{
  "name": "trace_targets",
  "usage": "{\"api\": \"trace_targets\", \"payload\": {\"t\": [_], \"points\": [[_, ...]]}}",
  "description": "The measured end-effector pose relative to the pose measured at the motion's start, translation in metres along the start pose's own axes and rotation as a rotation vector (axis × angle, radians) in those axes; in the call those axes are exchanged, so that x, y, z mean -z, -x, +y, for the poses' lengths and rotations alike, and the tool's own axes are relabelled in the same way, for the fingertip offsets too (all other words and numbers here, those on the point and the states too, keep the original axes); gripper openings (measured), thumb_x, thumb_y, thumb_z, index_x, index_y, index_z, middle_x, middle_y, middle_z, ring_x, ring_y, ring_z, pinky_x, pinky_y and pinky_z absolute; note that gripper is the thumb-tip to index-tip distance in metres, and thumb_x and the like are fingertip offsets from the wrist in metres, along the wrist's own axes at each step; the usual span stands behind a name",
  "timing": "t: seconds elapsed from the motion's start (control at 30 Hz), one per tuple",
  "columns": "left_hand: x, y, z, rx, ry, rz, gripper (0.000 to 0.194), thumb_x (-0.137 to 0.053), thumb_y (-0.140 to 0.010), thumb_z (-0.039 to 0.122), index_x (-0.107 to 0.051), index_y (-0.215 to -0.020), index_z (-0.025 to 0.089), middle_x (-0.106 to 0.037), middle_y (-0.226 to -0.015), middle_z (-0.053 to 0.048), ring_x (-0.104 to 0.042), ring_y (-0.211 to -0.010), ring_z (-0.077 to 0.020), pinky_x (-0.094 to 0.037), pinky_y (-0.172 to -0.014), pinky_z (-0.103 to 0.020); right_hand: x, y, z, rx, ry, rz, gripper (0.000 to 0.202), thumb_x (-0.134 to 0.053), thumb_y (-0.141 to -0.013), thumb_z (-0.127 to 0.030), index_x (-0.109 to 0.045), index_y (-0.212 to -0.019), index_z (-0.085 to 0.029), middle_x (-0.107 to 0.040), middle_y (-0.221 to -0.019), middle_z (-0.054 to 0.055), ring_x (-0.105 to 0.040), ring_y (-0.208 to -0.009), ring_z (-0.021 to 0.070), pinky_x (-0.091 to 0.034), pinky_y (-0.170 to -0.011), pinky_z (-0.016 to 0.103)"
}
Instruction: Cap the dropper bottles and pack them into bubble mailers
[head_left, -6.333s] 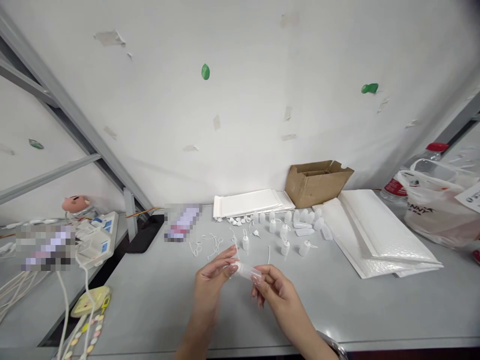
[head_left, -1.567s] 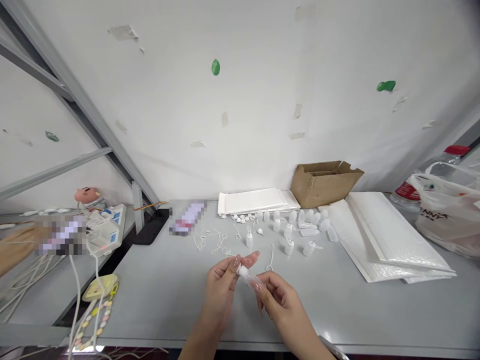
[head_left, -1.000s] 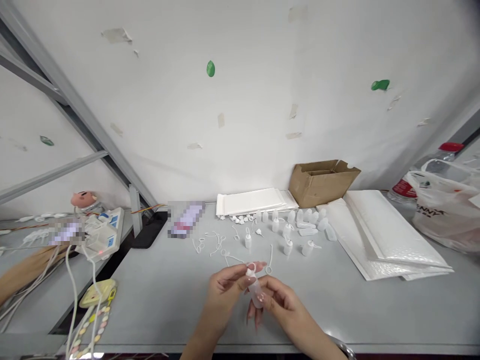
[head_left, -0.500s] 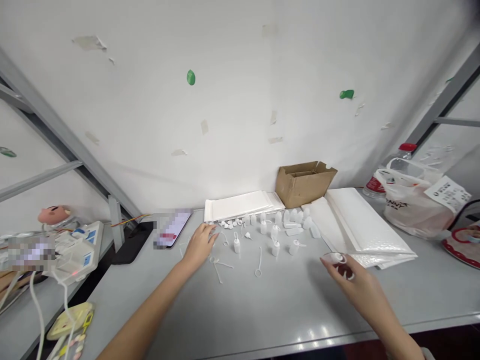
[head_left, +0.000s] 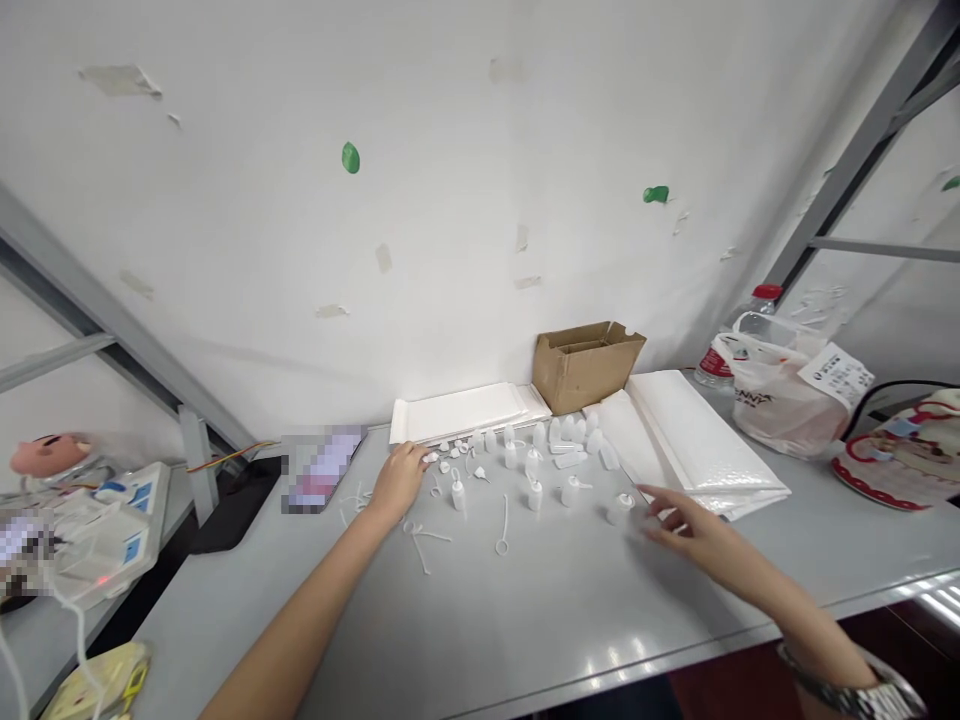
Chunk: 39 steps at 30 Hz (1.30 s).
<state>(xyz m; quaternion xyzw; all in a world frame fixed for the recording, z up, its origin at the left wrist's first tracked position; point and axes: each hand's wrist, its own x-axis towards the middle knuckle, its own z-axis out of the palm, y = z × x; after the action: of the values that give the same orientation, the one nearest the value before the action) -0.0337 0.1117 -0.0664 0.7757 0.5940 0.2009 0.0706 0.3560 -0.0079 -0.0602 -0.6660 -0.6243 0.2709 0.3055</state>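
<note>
My left hand [head_left: 400, 482] is at the left end of a cluster of small white caps [head_left: 445, 467], its bent fingers closed on a white cap [head_left: 430, 457] at the fingertips. Beside my right hand [head_left: 686, 530] stands a small translucent squeeze bottle [head_left: 620, 509]; the hand's fingers are apart and hold nothing. Several similar bottles with white tops, among them one bottle [head_left: 535, 495], stand mid-table. Behind them are several uncapped bottles [head_left: 568, 430], some lying down. White ring-ended straps lie in front, including a single strap [head_left: 503, 525].
A cardboard box [head_left: 589, 370] and white padded mailers [head_left: 697, 430] sit along the wall. To the right are a plastic bag [head_left: 784, 400] and a red-capped bottle [head_left: 716, 360]. A phone [head_left: 326, 470] lies left on the grey table [head_left: 480, 630].
My right hand has let go of a small bottle, which now stands on the table, and has opened beside it. My left hand stays at the caps. The view has swung slightly right.
</note>
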Motion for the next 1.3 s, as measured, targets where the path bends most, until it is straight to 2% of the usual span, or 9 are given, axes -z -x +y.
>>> {"api": "trace_targets", "payload": {"t": [0.17, 0.43, 0.6, 0.73, 0.83, 0.9, 0.97, 1.17, 1.3], "points": [[0.005, 0.006, -0.001, 0.049, 0.039, -0.009, 0.018, -0.049, -0.079, 0.021, -0.066, -0.086, 0.020, -0.063, -0.087, -0.008, -0.058, -0.089, -0.0249, -0.044, -0.082, -0.037, 0.016, -0.044, -0.013, -0.099, 0.285, 0.073, 0.037, -0.039, -0.084, -0.031, -0.057, -0.110, -0.012, -0.066, -0.087, 0.010, -0.063, -0.065, 0.0182, -0.048, -0.064, 0.029], [0.024, 0.021, -0.008, 0.121, 0.161, 0.020, 0.025, -0.046, -0.081, 0.030, -0.064, -0.095, 0.020, -0.064, -0.095, -0.006, -0.061, -0.083, -0.0207, -0.046, -0.078, -0.033, -0.026, -0.080, -0.022, -0.137, 0.549, 0.087, 0.027, -0.049, -0.082, -0.034, -0.059, -0.091, -0.010, -0.064, -0.095, 0.020, -0.063, -0.081, 0.0297, -0.041, -0.064, 0.034], [0.034, 0.034, -0.001, 0.123, 0.244, 0.018, 0.025, -0.047, -0.080, 0.033, -0.064, -0.092, 0.019, -0.063, -0.091, -0.007, -0.060, -0.082, -0.0205, -0.046, -0.079, -0.034, -0.017, -0.071, -0.022, -0.153, 0.556, 0.105, 0.019, -0.048, -0.080, -0.028, -0.059, -0.079, -0.013, -0.067, -0.088, 0.017, -0.064, -0.077, 0.0293, -0.041, -0.060, 0.033], [0.027, 0.044, 0.018, 0.051, 0.330, -0.081, 0.024, -0.063, -0.070, 0.035, -0.067, -0.092, 0.026, -0.064, -0.092, -0.002, -0.060, -0.085, -0.0199, -0.046, -0.079, -0.031, 0.007, -0.048, -0.027, -0.201, 0.491, 0.192, 0.029, -0.045, -0.081, -0.040, -0.058, -0.084, -0.014, -0.068, -0.080, 0.015, -0.064, -0.071, 0.0281, -0.042, -0.056, 0.032], [0.017, 0.044, 0.026, 0.067, 0.362, -0.091, 0.015, -0.066, -0.066, 0.031, -0.068, -0.080, 0.026, -0.064, -0.087, -0.002, -0.059, -0.090, -0.0226, -0.045, -0.081, -0.034, 0.020, -0.023, -0.039, -0.217, 0.221, 0.349, 0.039, -0.047, -0.078, -0.050, -0.058, -0.093, -0.016, -0.067, -0.064, 0.009, -0.063, -0.061, 0.0256, -0.043, -0.051, 0.031], [0.015, 0.042, 0.028, 0.100, 0.378, -0.060, 0.005, -0.063, -0.068, 0.028, -0.066, -0.069, 0.024, -0.063, -0.082, -0.003, -0.058, -0.090, -0.0238, -0.044, -0.082, -0.036, 0.021, -0.006, -0.051, -0.119, 0.049, 0.408, 0.046, -0.047, -0.074, -0.058, -0.058, -0.096, -0.018, -0.066, -0.064, 0.008, -0.061, -0.059, 0.0249, -0.042, -0.050, 0.032], [0.018, 0.043, 0.030, 0.148, 0.401, -0.014, 0.011, -0.059, -0.072, 0.029, -0.064, -0.064, 0.023, -0.064, -0.080, -0.003, -0.059, -0.086, -0.0231, -0.044, -0.079, -0.035, 0.014, 0.009, -0.064, -0.003, -0.099, 0.352, 0.045, -0.050, -0.071, -0.061, -0.062, -0.089, -0.021, -0.065, -0.065, 0.007, -0.059, -0.060, 0.0231, -0.044, -0.051, 0.031], [0.038, 0.069, 0.036, 0.362, 0.479, 0.136, 0.021, -0.051, -0.077, 0.039, -0.064, -0.077, 0.022, -0.069, -0.083, -0.004, -0.062, -0.073, -0.0197, -0.045, -0.064, -0.028, -0.036, 0.032, -0.100, 0.136, -0.331, -0.118, 0.027, -0.056, -0.078, -0.047, -0.062, -0.089, -0.023, -0.061, -0.067, 0.002, -0.059, -0.065, 0.0189, -0.048, -0.063, 0.028], [0.041, 0.083, 0.033, 0.443, 0.487, 0.170, 0.023, -0.054, -0.075, 0.043, -0.063, -0.078, 0.021, -0.070, -0.083, -0.005, -0.063, -0.073, -0.0203, -0.045, -0.061, -0.028, -0.063, 0.033, -0.114, 0.141, -0.355, -0.191, 0.024, -0.055, -0.080, -0.044, -0.062, -0.087, -0.023, -0.058, -0.065, 0.000, -0.056, -0.067, 0.0185, -0.046, -0.062, 0.027]]}}
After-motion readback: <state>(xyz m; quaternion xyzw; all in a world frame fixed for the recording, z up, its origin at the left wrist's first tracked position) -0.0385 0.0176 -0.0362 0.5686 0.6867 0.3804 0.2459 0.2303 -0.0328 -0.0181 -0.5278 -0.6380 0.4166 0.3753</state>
